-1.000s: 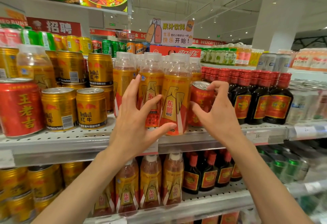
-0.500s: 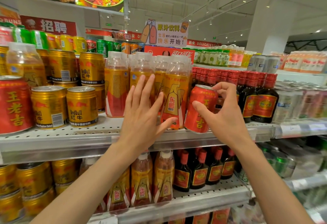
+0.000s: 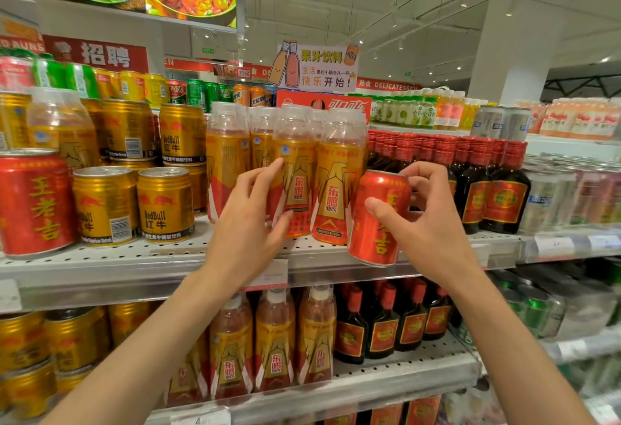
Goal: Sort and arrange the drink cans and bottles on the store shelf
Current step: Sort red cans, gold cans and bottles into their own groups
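While the left hand (image 3: pixel 250 219) lay spread on a bottle (image 3: pixel 295 182), the right hand (image 3: pixel 426 223) at three o'clock gripped the rigid, slick red can (image 3: pixel 378 223) mid-body.

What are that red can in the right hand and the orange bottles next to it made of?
Red can: seemingly thin metal, glossy printed red, with a silvery rim on top. Orange bottles: probably clear plastic, since the necks are see-through, wrapped in shiny printed film labels. The right hand grips the can.
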